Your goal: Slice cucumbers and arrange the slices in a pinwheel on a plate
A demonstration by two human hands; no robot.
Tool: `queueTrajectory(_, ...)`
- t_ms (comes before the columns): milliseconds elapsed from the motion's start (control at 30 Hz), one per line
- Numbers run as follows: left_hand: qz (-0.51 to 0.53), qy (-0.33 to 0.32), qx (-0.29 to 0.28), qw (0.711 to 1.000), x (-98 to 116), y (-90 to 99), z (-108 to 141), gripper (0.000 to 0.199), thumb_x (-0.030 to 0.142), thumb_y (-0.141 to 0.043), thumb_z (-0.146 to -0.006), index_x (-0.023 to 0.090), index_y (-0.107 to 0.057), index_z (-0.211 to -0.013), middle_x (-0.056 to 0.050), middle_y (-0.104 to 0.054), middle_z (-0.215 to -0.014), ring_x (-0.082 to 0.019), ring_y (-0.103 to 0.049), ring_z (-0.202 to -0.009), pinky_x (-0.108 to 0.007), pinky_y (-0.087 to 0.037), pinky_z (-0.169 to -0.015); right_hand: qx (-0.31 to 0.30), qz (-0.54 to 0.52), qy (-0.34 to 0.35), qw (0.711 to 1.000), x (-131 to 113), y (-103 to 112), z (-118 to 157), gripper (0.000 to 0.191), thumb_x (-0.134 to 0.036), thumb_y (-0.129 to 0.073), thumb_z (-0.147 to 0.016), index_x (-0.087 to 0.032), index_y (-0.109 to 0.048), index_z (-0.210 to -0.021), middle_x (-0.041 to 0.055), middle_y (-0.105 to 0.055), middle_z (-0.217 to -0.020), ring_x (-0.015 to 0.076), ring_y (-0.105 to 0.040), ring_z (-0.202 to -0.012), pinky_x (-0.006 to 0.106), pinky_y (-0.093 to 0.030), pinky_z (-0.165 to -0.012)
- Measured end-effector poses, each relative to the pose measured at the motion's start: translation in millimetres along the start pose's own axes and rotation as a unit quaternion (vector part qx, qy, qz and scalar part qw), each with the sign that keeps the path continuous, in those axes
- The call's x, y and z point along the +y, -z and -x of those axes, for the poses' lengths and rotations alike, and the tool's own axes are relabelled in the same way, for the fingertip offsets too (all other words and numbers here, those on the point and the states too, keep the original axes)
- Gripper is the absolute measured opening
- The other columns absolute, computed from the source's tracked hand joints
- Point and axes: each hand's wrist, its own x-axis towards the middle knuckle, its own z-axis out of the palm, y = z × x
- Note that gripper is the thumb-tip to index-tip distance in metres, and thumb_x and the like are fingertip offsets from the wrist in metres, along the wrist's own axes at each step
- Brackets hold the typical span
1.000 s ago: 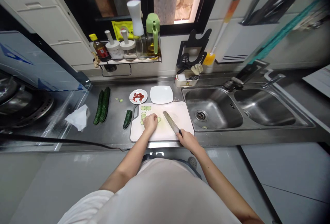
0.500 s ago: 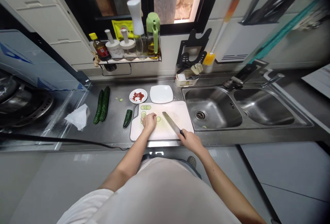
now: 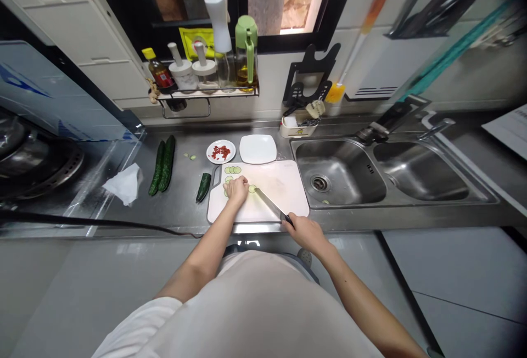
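Note:
My right hand (image 3: 305, 230) is closed around the black handle of a long knife (image 3: 269, 202), whose blade points up and left over the white cutting board (image 3: 284, 185). The knife tip meets a cucumber slice (image 3: 252, 188). My left hand (image 3: 237, 190) rests on the left part of the board with its fingers curled; what they hold, if anything, is hidden. More cucumber slices (image 3: 233, 170) lie in a row at the board's upper left, and a few show beside my left hand. A cut cucumber piece (image 3: 203, 187) lies just left of the board.
Two whole cucumbers (image 3: 167, 163) and a white cloth (image 3: 124, 183) lie on the left counter. Behind the board are a plate of red pieces (image 3: 221, 152) and a white plate (image 3: 258, 149). A double sink (image 3: 341, 171) is at right, a bottle rack (image 3: 209, 94) above.
The knife tip has moved left and slightly down, onto the loose cucumber slice. My left hand has barely shifted.

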Motion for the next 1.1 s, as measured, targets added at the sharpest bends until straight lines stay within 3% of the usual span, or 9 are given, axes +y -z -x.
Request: queueTrajectory(1100, -0.006, -0.004, -0.012, 1.000, -1.3, -2.1, -4.2, 0.014, 0.028, -0.053, -0.082, 0.029, -0.062, -0.093, -0.004, -0.070, -0.100, -0.026, -0.053, -0.106, -0.043, -0.027, -0.093, -0.015, 0.029, 0.043, 0.999, 3.5, 2.5, -30.4, 0.035, -0.039, -0.034, -0.097, -0.017, -0.057, -0.108, 0.0147, -0.069, -0.104, 0.0255, -0.064, -0.099, 0.031, -0.041, -0.076)
